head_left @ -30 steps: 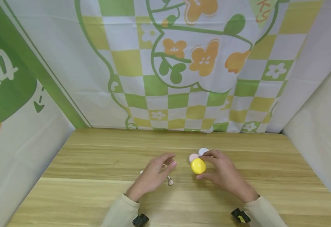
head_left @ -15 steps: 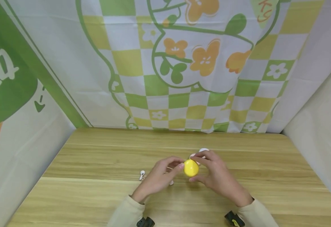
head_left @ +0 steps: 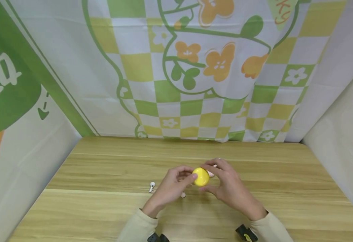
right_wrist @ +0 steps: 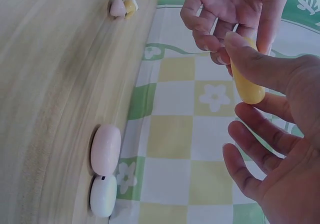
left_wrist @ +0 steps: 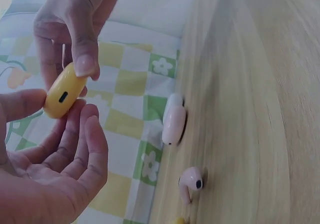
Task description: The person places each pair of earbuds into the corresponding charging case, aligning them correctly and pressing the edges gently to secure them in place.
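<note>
A yellow earbud charging case (head_left: 201,177) is held up over the wooden table between both hands. My right hand (head_left: 231,188) pinches its right side between thumb and fingers. On the left side, my left hand (head_left: 174,185) has its thumb on the case and its fingers curved behind it. The left wrist view shows a dark charging port on the edge of the yellow case (left_wrist: 65,91); its lid appears closed. Behind the right hand, a pink case (right_wrist: 105,149) and a white case (right_wrist: 103,195) lie end to end on the table.
A white earbud (head_left: 152,186) lies left of the left hand. Another earbud (head_left: 183,194) is partly hidden by that hand. Pink, yellow and white earbuds lie together in the right wrist view, including a pink earbud (right_wrist: 117,7). A patterned cloth (head_left: 191,107) hangs behind the table.
The right hand has brought the yellow case leftward. My left hand has moved right and taken hold of the case's left side. A white earbud has come into fuller view.
</note>
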A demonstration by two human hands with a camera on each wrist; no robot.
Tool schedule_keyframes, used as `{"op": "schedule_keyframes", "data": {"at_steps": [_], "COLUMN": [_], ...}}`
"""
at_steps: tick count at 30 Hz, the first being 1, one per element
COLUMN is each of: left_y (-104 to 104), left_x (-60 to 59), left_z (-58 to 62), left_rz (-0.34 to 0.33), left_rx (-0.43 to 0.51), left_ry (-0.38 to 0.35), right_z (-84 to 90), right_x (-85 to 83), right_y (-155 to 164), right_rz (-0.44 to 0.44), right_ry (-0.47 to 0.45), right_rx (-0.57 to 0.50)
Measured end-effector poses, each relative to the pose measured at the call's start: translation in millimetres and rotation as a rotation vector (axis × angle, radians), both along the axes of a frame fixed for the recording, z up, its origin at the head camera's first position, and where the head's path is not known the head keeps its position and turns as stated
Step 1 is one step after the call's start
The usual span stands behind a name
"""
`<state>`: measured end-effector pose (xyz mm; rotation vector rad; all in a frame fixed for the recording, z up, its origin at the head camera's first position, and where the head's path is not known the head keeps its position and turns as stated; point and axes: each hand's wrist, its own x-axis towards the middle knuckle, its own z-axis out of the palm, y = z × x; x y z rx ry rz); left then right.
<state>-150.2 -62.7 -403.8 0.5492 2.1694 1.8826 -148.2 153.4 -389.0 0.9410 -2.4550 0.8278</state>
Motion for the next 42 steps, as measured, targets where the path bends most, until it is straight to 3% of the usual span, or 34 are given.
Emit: {"op": "schedule_keyframes", "data": {"at_steps": [4,10,17,23,29,42], "left_y": [0.4,0.3,-0.2,-0.2,-0.2,1.0], "left_x": [0.1,-0.6,-2.8,-3.8,-3.1,-2.4], "left_z": [1.5,4.6,7.4,5.8,5.9,5.6], "left_rz": [0.014,0.068,0.142,0.147,0.145,0.128], "left_rx": [0.06,0.074,0.144,0.185,0.195,0.235], "left_ry": [-0.047,-0.05,-0.061,-0.059,-0.049,-0.028], "right_z": [0.6,0.8,2.1,2.6,3.3,5.3], "right_x": [-0.3,-3.3,-6.3,-7.7,-9.2,-8.4], "right_y": [-1.4,-0.4,0.2,-1.9,-5.4,-11.0], "right_rz": [-0.012,-0.013,-0.042,-0.041,-0.035,-0.049], "right_ry": [0.0,0.002,-0.118,-0.251,-0.354,-0.473], "right_rx": [0.006,-0.022,-0.136,-0.238,-0.267,-0.35]}}
